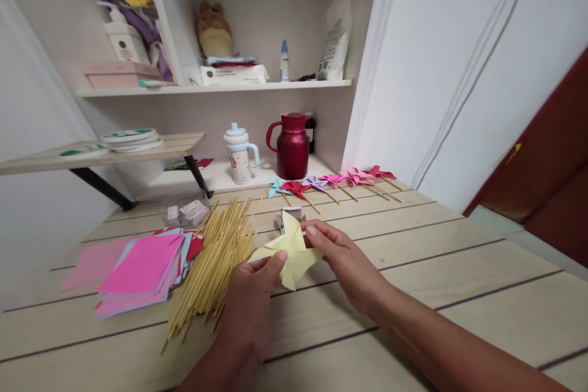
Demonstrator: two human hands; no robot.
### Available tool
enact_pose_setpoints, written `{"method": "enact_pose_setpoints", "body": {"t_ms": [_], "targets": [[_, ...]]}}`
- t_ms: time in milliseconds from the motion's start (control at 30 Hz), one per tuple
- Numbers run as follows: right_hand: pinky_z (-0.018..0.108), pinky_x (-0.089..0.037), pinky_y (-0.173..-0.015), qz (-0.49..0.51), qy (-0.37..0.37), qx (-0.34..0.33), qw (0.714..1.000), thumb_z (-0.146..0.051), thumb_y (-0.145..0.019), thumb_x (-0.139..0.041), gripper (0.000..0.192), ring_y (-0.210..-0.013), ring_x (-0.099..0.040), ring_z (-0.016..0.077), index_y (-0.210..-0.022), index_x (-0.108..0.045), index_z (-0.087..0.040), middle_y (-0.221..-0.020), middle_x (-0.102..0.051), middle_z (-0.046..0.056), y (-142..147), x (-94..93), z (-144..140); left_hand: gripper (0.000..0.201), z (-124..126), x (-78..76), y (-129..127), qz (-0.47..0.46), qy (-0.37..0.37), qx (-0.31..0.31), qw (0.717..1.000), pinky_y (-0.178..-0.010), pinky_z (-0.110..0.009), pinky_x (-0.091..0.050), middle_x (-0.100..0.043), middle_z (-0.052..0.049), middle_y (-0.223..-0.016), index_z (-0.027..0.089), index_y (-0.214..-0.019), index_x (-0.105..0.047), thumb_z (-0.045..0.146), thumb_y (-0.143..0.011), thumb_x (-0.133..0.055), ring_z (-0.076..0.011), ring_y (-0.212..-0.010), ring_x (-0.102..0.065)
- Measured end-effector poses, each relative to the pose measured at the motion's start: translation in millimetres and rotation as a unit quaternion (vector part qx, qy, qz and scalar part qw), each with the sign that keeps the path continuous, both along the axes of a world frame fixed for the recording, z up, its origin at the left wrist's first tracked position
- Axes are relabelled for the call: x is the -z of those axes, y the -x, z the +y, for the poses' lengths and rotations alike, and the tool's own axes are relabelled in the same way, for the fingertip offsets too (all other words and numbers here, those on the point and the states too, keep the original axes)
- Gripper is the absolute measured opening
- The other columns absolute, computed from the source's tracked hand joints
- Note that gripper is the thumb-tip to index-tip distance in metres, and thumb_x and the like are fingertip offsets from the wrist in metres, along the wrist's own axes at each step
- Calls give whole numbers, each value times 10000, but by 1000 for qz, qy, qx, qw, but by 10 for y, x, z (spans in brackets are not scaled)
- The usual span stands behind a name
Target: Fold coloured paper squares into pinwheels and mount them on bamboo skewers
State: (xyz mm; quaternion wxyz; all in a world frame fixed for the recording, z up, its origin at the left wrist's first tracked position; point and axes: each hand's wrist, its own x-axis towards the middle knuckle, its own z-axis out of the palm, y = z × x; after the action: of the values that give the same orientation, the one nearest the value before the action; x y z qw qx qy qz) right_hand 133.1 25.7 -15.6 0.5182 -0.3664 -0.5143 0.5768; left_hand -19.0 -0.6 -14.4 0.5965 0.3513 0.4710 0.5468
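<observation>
Both hands meet over the pale wooden tabletop (459, 269), holding a piece of folded yellow paper (290, 248) between them just above the boards. The left hand (250, 303) comes up from the bottom edge of the view, its thumb pressed on the paper's lower left flap, so its fingers are pinched on the paper. The right hand (346, 263) reaches in from the lower right and grips the paper's right side, its fingers (316, 234) closed on the upper fold. The paper has pointed flaps that stick up and down, and one tip rises in front of a small grey box (293, 215) that stands on the tabletop just behind it. Just left of the hands lies a loose bundle of thin wooden sticks (215, 263), fanned out and running from the lower left toward the box; the left hand is just beside their lower ends. Further left sits a stack of square coloured paper sheets (142, 266), mostly pink with some blue and red edges showing, touching the sticks along one side. Along the far edge of the tabletop a row of finished paper pinwheels on sticks (335, 182) lies in blue, red, purple and pink. Behind them stand a dark red jug (293, 146) and a white cup with a blue lid (239, 156).
</observation>
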Motion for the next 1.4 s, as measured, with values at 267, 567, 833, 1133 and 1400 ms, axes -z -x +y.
{"method": "enact_pose_setpoints", "body": {"t_ms": [267,567,833,1133,1400], "targets": [[401,-461,-911,-30,-44,-14,998,-516,-976,-440,433,-838,-701,215,-1321,-457,-255,-908,-733,33,20,1,-30,312,53,-108,140,-112,-22,-25,993,-884,-359,-509,-777,-127,-904,100,-877,-777,327,-668,-817,-259,-919,-705],[383,-553,-787,-145,-215,-19,966,-301,-982,-493,372,-760,-708,175,-1321,-339,-304,-1116,-652,78,16,121,-50,248,61,-127,231,-150,7,-56,987,-758,-283,-545,-772,-119,-956,105,-868,-762,266,-686,-809,-197,-837,-703],[350,-596,-734,-239,-358,32,902,-124,-938,-507,437,-809,-702,166,-1324,-453,-321,-1239,-615,89,-24,188,10,143,63,-143,230,-166,32,-53,984,-726,-260,-568,-767,-112,-986,129,-888,-744,178,-754,-752,-203,-891,-709],[349,-608,-760,-249,-391,27,886,-99,-911,-563,592,-905,-713,183,-1401,-417,-399,-1307,-639,51,-20,216,7,267,37,-195,237,-194,48,-33,979,-750,-288,-580,-751,-118,-1056,141,-1062,-706,152,-796,-712,-216,-907,-713],[300,-583,-682,-327,-414,35,849,-145,-902,-578,398,-732,-712,178,-1267,-610,-300,-911,-766,44,-24,126,-13,222,31,-172,207,-208,51,-33,976,-737,-272,-586,-756,-108,-1053,141,-1016,-729,136,-795,-708,-189,-873,-709]]}}
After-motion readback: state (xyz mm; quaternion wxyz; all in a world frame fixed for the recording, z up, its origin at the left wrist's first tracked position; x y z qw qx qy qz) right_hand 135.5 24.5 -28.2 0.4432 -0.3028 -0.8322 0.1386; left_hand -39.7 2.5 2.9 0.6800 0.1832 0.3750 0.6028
